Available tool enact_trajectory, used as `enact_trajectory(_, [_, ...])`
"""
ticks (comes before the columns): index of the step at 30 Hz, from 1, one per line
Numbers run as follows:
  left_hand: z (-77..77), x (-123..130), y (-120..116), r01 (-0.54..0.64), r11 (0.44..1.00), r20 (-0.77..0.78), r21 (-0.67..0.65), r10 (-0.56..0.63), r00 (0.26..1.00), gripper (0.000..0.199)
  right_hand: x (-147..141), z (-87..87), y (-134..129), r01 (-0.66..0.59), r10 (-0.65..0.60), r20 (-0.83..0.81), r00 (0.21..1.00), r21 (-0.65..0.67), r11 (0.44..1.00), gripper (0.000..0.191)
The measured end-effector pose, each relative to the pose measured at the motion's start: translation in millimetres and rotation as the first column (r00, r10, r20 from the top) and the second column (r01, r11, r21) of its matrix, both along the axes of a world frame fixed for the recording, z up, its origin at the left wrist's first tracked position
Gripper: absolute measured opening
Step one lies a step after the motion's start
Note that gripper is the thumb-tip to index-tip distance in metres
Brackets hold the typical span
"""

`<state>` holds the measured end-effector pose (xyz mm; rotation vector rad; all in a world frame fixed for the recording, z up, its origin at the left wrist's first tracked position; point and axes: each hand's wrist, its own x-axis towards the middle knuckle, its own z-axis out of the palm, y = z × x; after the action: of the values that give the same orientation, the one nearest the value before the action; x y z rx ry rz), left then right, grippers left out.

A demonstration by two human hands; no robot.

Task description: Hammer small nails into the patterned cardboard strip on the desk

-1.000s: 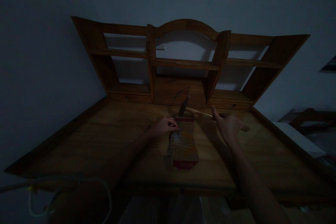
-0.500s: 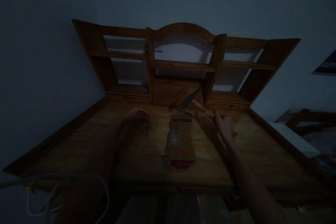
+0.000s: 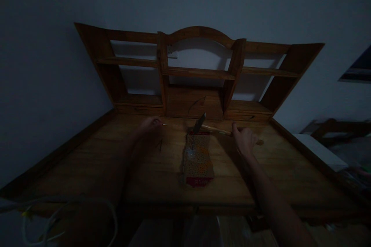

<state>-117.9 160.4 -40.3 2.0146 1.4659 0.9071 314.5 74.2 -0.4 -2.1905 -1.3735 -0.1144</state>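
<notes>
My right hand [image 3: 245,139] is wrapped round the wooden handle of a hammer [image 3: 217,129]. The hammer's dark head is over the far end of a torn piece of printed cardboard [image 3: 199,166], which has red bands and an orange patch; whether they touch is unclear. To the left, my left hand [image 3: 150,123] is closed in a pinch, with a thin, shiny nail [image 3: 165,124] pointing right from its fingertips. Below that hand, a couple of thin dark nails [image 3: 159,145] lie on the wooden desk [image 3: 139,185]. Dim light hides fine detail.
A wooden shelf unit [image 3: 199,72] with small drawers stands along the back of the desk. A wall socket [image 3: 172,52] shows behind it. White cable [image 3: 111,210] loops at the lower left. A white surface [image 3: 319,150] stands beyond the desk's right edge.
The hammer head has swung down and left, from above the desk to the cardboard's far end. The nail in my left hand now shows. The view has shifted slightly.
</notes>
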Motion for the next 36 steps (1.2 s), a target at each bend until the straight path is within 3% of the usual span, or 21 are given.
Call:
enact_trajectory(5, [6.2, 18, -4, 0.099, 0.994, 0.096, -0.042, -0.094, 0.991, 0.032, 2, 0.8, 4, -0.024, 0.012, -0.179, 0.984, -0.067, 0.997, 0.084])
enact_trajectory(9, [0.0, 37, -10, 0.163, 0.982, 0.119, -0.101, -0.151, 0.981, 0.031, 9, 1.8, 9, -0.134, 0.077, -0.330, 0.941, -0.155, 0.979, 0.084])
enact_trajectory(12, [-5.9, 53, -14, 0.169, 0.982, 0.108, -0.088, -0.159, 0.981, 0.029, 13, 1.9, 11, -0.150, 0.078, -0.342, 0.937, -0.190, 0.970, 0.086])
enact_trajectory(18, [7.9, 75, -26, 0.185, 0.980, 0.257, -0.066, -0.163, 0.953, 0.029, 10, 1.2, 7, -0.126, 0.077, -0.236, 0.969, -0.201, 0.972, 0.087])
enact_trajectory(22, [19.0, 84, -35, 0.322, 0.947, 0.303, -0.016, -0.302, 0.904, 0.027, -3, -1.2, 1, -0.104, 0.091, -0.090, 0.992, -0.154, 0.983, 0.084])
enact_trajectory(27, [17.8, 96, -40, 0.424, 0.904, 0.270, 0.059, -0.423, 0.865, 0.023, -17, -5.9, -3, -0.111, 0.117, 0.080, 0.990, -0.080, 0.991, 0.081])
enact_trajectory(33, [33.6, 110, -65, 0.307, 0.940, 0.289, -0.147, -0.256, 0.922, 0.024, -16, -11.5, 0, -0.114, 0.127, 0.146, 0.981, -0.095, 0.989, 0.080])
enact_trajectory(36, [33.6, 120, -85, 0.214, 0.963, 0.377, -0.163, -0.139, 0.916, 0.026, -17, -14.8, 1, -0.133, 0.148, 0.198, 0.969, -0.088, 0.987, 0.077])
